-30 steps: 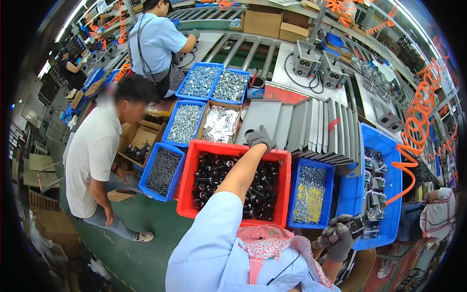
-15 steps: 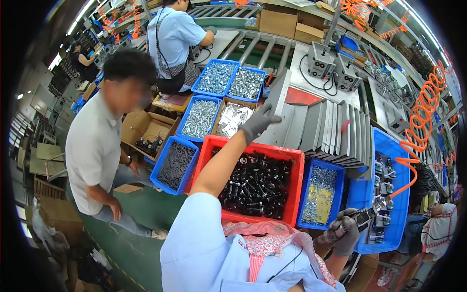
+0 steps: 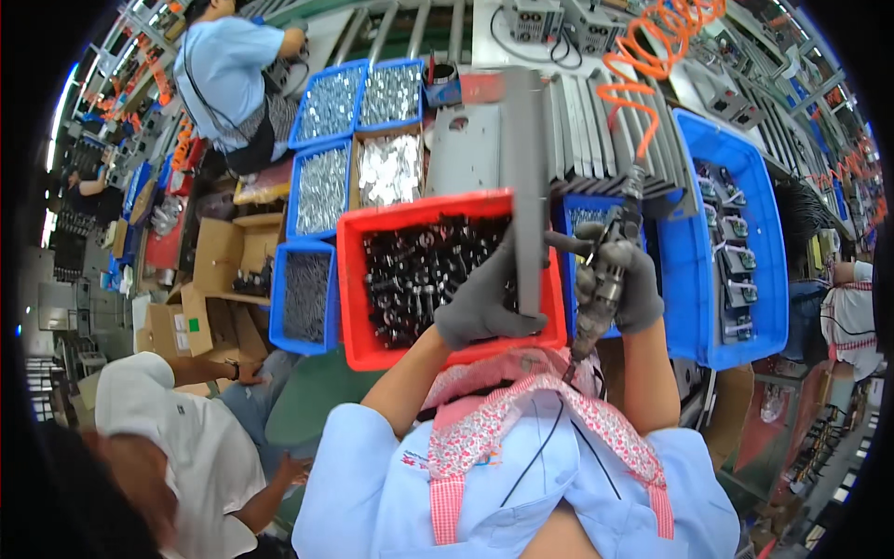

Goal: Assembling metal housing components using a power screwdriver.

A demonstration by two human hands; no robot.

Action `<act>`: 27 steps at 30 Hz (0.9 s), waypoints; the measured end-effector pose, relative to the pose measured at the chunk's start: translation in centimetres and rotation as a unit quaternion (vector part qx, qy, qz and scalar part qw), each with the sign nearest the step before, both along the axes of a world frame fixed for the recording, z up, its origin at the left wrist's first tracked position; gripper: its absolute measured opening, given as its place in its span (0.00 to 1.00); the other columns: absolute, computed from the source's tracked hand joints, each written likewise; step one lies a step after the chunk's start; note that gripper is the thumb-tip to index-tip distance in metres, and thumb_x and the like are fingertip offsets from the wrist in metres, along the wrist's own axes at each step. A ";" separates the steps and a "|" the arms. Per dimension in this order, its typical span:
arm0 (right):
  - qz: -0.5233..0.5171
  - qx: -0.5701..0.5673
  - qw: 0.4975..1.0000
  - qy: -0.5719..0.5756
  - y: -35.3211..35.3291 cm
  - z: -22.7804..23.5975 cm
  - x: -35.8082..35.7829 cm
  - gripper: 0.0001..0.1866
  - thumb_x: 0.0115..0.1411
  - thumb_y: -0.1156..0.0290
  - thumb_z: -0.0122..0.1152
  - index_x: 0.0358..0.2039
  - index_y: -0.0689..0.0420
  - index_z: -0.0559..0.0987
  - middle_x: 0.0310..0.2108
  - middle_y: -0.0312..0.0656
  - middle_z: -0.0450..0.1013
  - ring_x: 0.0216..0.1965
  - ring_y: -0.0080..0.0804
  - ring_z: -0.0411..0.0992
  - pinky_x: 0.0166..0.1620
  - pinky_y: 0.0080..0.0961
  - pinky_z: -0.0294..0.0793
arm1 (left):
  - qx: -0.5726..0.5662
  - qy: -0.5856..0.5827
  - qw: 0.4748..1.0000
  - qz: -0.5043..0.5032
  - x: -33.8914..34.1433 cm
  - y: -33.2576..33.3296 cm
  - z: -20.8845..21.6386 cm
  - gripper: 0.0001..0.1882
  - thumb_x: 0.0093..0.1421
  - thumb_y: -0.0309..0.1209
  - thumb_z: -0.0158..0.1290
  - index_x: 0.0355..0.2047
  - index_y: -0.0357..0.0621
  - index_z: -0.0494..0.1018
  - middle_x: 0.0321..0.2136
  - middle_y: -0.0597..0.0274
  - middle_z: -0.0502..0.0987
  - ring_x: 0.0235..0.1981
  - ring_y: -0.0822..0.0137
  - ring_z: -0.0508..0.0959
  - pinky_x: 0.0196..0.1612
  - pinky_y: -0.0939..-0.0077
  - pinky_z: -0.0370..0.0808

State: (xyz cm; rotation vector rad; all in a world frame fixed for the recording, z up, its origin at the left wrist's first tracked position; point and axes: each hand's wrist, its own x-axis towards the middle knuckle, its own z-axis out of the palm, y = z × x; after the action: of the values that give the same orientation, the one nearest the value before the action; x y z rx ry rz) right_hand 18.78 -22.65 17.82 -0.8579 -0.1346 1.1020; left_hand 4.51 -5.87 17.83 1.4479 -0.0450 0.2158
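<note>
My left hand (image 3: pixel 484 300), in a dark grey glove, grips the lower end of a grey sheet-metal panel (image 3: pixel 529 177). The panel stands on edge above a red bin (image 3: pixel 349 307) of black parts (image 3: pixel 410 289). My gloved right hand (image 3: pixel 635 291) is closed around an air screwdriver (image 3: pixel 601 291), whose tip points down toward my apron. An orange coiled hose (image 3: pixel 626 93) runs up from the tool. One right finger reaches toward the panel; I cannot tell whether it touches. Part of the bin is hidden behind the panel and my left hand.
Blue bins of metal hardware (image 3: pixel 321 191) stand left and beyond. At right is a long blue bin (image 3: pixel 768 279) with small assemblies. More grey panels (image 3: pixel 596 126) stand in a row beyond. A person in white (image 3: pixel 177 438) is close at left; another in blue (image 3: pixel 223 79) sits farther off.
My left hand has come back from the panel area with a panel in its grip. The right hand has brought the air screwdriver inward and up. The person in white appears lower left.
</note>
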 end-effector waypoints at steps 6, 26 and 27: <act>-0.047 -0.017 0.998 0.040 -2.2 -3.4 -1.5 0.23 0.58 0.61 0.52 0.49 0.64 0.69 0.47 0.52 0.71 0.37 0.37 0.75 0.39 0.33 0.78 | 0.266 -0.095 0.958 0.049 -1.4 -3.2 -7.5 0.57 0.36 0.30 0.66 0.66 0.47 0.47 0.50 0.41 0.65 0.47 0.44 0.69 0.50 0.63 0.70; -0.145 -0.129 0.981 -0.014 -8.7 -2.5 -1.9 0.19 0.48 0.70 0.56 0.42 0.60 0.71 0.17 0.39 0.67 0.15 0.33 0.66 0.21 0.31 0.69 | 0.525 0.395 0.748 0.095 -5.9 3.5 -12.8 0.20 0.52 0.47 0.58 0.41 0.51 0.76 0.34 0.58 0.79 0.38 0.57 0.79 0.42 0.64 0.74; -0.154 -0.136 0.979 -0.015 -8.1 -2.4 -2.4 0.19 0.48 0.70 0.56 0.42 0.61 0.71 0.18 0.39 0.67 0.14 0.32 0.65 0.20 0.30 0.67 | 0.574 0.401 0.709 0.079 -5.3 2.4 -13.6 0.20 0.52 0.47 0.59 0.40 0.51 0.76 0.32 0.58 0.79 0.37 0.58 0.79 0.42 0.64 0.74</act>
State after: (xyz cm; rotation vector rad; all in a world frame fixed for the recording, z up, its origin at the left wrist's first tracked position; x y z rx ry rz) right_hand 16.33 -30.76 15.39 -1.1004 0.1250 0.8266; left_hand -0.81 -3.52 4.19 2.6949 0.8026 -0.4277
